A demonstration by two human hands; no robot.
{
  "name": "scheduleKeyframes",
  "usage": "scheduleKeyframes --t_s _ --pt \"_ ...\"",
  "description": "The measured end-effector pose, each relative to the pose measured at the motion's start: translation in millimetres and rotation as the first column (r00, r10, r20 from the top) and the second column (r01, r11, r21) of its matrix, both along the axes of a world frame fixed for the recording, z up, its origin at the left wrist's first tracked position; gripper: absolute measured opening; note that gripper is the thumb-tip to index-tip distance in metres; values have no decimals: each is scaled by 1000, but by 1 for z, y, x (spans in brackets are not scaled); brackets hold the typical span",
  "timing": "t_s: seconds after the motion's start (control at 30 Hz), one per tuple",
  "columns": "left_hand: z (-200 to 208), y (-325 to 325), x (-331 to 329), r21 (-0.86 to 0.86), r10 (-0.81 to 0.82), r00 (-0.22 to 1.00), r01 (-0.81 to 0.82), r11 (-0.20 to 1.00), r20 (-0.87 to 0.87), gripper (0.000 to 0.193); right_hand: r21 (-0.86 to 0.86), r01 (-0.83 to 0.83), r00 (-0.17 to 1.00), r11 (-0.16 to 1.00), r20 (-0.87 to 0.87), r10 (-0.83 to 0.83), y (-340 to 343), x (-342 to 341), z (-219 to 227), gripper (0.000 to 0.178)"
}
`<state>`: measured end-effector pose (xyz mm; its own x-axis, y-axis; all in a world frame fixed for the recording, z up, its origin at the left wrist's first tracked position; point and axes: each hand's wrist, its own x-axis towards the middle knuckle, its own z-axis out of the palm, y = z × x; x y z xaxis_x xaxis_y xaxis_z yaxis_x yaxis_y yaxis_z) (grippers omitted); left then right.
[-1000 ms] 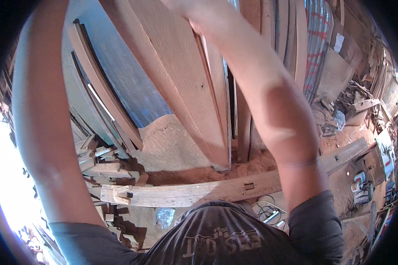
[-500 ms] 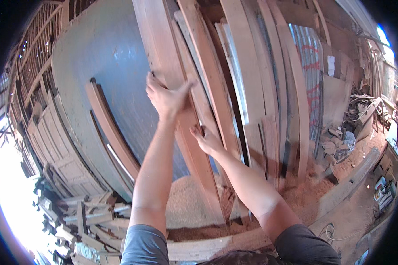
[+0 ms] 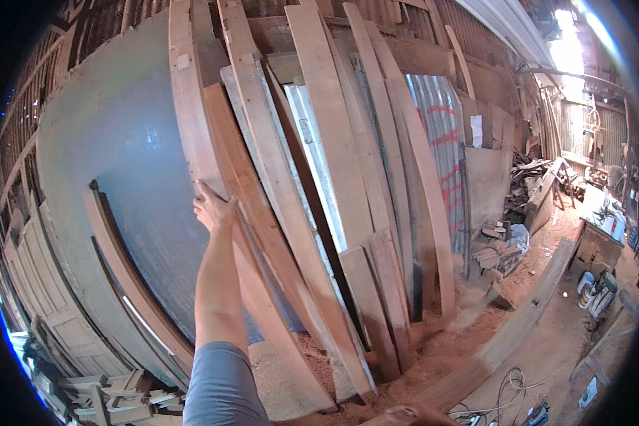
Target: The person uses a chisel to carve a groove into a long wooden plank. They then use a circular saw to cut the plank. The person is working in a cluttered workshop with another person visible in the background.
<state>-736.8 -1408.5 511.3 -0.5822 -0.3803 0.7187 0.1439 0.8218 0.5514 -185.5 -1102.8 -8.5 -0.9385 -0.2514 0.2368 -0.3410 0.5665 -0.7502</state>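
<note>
Head view. Landmark: the pale plank, set tilted, its upper end running out past the top edge of view and its foot down at the dusty ground, further right than its top.

Left hand: on the pale plank, roughly midway along its visible length. Thumb and fingers spread apart, thumb at the plank's right edge and fingers at its left, wood pinched between them. Firmness of hold: cannot tell. Forearm rises from a grey sleeve, left of the plank's foot.

Right hand: cannot be made out, so its state cannot be told.

Right of the pale plank: a reddish-brown plank, just beside it; whether the two touch, cannot tell. Next, a long narrow board, tilted the same way. Further right, a row of more leaning boards, then a corrugated metal sheet with red marks, well apart from the plank.

Behind and left of the plank: a large blue-grey panel, with a slim brown strip leaning in front. Well left, a panelled door.

Low, left of the plank's foot: scrap wood. Well right of the foot: a heavy beam on the ground, with a loose cable near it.
</note>
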Motion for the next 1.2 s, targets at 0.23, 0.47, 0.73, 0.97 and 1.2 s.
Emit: scheduleKeyframes --t_s 0.23,0.47,0.73,0.97,1.2 --pt "-21 41 -29 -113 143 987 -151 982 -71 100 -150 954 299 258 445 -844 84 204 -19 41" --pt "-119 135 -83 400 -497 859 414 818 127 103 -99 965 -195 -244 353 -915 73 316 -28 48" --pt "-151 148 -86 594 -587 800 414 690 123 116 -42 996 -59 -82 395 -917 91 273 -12 44" --pt "-131 135 32 570 -577 817 468 675 13 105 -88 930 362 356 373 -854 123 121 -6 48" --pt "-126 90 174 498 -651 723 663 559 -232 70 -85 335 933 938 -109 -343 5 -194 189 56"
